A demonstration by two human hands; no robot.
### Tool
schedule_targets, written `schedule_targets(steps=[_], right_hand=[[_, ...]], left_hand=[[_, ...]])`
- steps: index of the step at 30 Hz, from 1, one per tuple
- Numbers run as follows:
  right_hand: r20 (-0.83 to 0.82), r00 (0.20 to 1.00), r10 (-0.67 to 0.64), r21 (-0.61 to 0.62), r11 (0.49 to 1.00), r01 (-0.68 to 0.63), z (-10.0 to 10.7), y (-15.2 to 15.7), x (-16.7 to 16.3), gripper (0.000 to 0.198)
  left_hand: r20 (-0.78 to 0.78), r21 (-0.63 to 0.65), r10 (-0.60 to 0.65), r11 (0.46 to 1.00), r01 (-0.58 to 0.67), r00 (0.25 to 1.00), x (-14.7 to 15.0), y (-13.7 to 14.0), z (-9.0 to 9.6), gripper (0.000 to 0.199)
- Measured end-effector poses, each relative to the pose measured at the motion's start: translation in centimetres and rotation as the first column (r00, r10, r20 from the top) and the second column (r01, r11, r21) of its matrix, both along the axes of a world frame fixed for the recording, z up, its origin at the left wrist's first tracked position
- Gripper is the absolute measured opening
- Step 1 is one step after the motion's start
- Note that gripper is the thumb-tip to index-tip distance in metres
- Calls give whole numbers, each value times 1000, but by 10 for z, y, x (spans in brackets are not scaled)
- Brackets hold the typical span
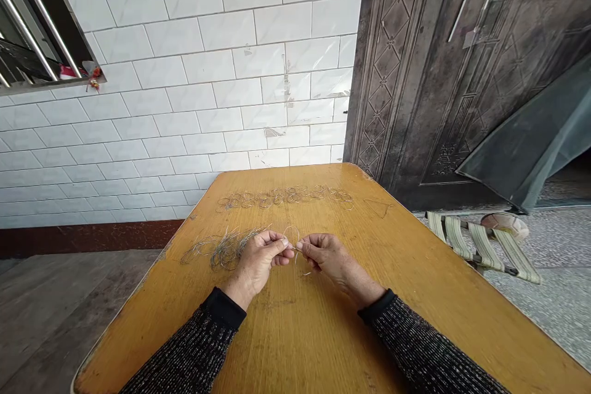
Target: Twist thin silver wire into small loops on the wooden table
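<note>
Between my two hands a thin wire loop (291, 228) stands up, its crossing ends pinched at the bottom. My left hand (264, 257) is closed on one side of it, thumb against fingers. From the right, my right hand (329, 257) pinches the other side, its fingertips almost touching the left ones. A tangled heap of thin wire (226, 249) lies on the table just left of my left hand, partly hidden behind it. Farther back, a row of small wire loops (286, 196) stretches across the tabletop.
The wooden table (305, 332) has its far end near a white tiled wall (240, 104). A bent wire piece (378, 206) lies near the right edge. On the right are a strap-seat stool (484, 245), a dark door (415, 74) and a grey curtain (535, 141).
</note>
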State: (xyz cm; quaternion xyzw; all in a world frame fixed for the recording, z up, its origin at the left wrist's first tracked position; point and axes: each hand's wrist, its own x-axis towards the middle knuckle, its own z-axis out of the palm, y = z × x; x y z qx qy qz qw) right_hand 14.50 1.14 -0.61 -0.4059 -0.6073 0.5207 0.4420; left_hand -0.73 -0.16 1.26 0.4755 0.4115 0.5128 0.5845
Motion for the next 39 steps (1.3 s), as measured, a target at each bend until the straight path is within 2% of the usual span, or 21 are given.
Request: schedule_targets(steps=[5,10,14,19,22,28,31,34,36,37,39], right_hand=[[82,996,24,33,999,-27,-1,0,-1,34],[218,976,12,82,996,-30,1,-2,-2,33],[261,965,9,94,995,-34,-1,0,-1,29],[277,960,39,109,991,-72,-4,1,1,27],[284,957,55,104,991,-88,-5,1,2,28],[292,952,93,86,989,-123,-5,1,0,28],[303,947,101,71,989,-129,-2,-1,0,28],[355,928,110,67,988,-142,1,-3,1,27],[386,916,107,76,986,-147,1,-3,1,26],[395,913,104,83,985,-148,1,-3,1,25],[402,910,103,99,983,-156,0,-2,2,24]], left_hand=[[-95,-10,-122,993,121,988,-7,3,2,23],[-181,81,-58,994,73,982,-13,8,2,25],[-13,-97,-164,982,163,986,-14,11,1,23],[255,-309,-214,906,290,943,-13,11,-1,18],[313,-340,-212,885,317,926,-13,10,-3,17],[290,-273,-175,927,256,941,-11,8,-3,17],[180,-216,-225,941,262,957,-12,7,-1,17],[-105,-88,-261,964,252,960,-16,8,3,13],[-328,89,-156,977,195,932,-19,9,8,7],[-433,205,-69,963,173,899,-21,9,9,11],[-608,425,104,880,212,787,-22,9,12,16]])
